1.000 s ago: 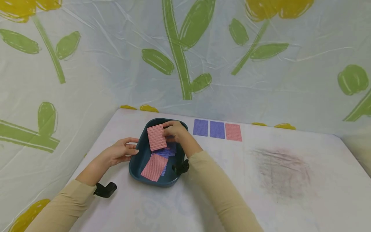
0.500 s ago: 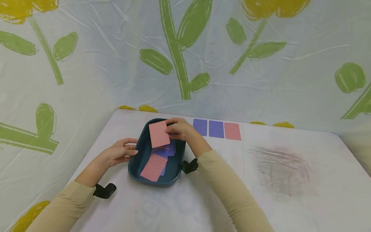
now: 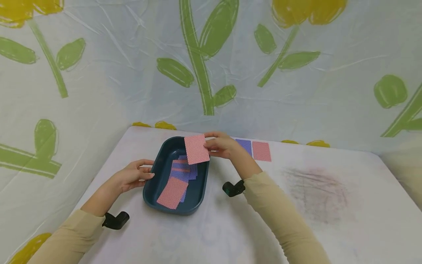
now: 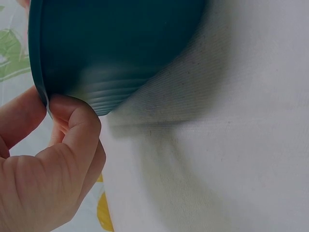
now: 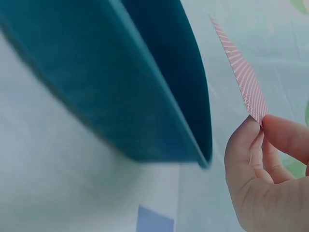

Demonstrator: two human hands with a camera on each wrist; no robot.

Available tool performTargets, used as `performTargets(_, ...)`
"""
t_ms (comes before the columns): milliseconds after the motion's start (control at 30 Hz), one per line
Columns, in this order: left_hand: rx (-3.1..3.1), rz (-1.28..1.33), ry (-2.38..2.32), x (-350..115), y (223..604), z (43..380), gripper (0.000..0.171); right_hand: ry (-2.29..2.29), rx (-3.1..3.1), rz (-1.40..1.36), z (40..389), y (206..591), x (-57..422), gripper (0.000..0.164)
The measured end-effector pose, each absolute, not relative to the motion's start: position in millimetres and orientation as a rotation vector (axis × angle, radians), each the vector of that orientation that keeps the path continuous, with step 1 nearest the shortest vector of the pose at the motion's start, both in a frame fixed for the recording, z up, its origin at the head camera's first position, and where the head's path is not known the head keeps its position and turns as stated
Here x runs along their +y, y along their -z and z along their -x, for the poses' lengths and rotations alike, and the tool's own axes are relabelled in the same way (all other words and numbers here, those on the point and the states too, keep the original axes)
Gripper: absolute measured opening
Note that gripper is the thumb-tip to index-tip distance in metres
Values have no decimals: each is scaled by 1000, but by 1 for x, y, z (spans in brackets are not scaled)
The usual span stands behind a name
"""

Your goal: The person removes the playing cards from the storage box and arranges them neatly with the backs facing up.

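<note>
A dark teal plastic bin (image 3: pixel 195 198) sits on the white-covered table, and my left hand (image 3: pixel 132 176) pinches its left rim. The left wrist view has the thumb and fingers (image 4: pixel 79 130) on either side of that rim. Between thumb and fingertips, my right hand (image 3: pixel 221 145) holds a red-patterned playing card (image 3: pixel 196 149) above the bin's far right corner. The right wrist view catches this card (image 5: pixel 245 77) nearly edge-on, apart from the bin. Inside the bin lie overlapping cards, among them a red one (image 3: pixel 172 192) and blue ones (image 3: pixel 193 172), backs up.
Along the table's back edge, right of the bin, lie a blue card (image 3: pixel 244 146) and a red card (image 3: pixel 262 151); my right hand and forearm hide part of this row. A dark smudge (image 3: pixel 316 194) marks the right side of the tablecloth (image 3: pixel 211 238). Flower-printed sheeting (image 3: pixel 132 73) hangs behind.
My right hand has carried the red card rightward, from over the bin's middle to its far right rim, uncovering more cards inside. The left hand stays on the left rim.
</note>
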State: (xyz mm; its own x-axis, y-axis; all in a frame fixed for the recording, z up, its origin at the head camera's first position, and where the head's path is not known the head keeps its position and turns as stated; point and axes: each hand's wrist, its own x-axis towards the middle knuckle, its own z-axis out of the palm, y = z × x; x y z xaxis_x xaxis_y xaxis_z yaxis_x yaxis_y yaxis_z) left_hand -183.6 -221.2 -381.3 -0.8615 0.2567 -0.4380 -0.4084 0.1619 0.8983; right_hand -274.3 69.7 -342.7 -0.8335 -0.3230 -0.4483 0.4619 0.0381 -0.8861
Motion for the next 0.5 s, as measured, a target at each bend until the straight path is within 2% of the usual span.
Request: performTargets(500, 1949, 146, -1749, -222, 383, 181, 57, 1942, 1625, -194, 273, 335, 139, 39)
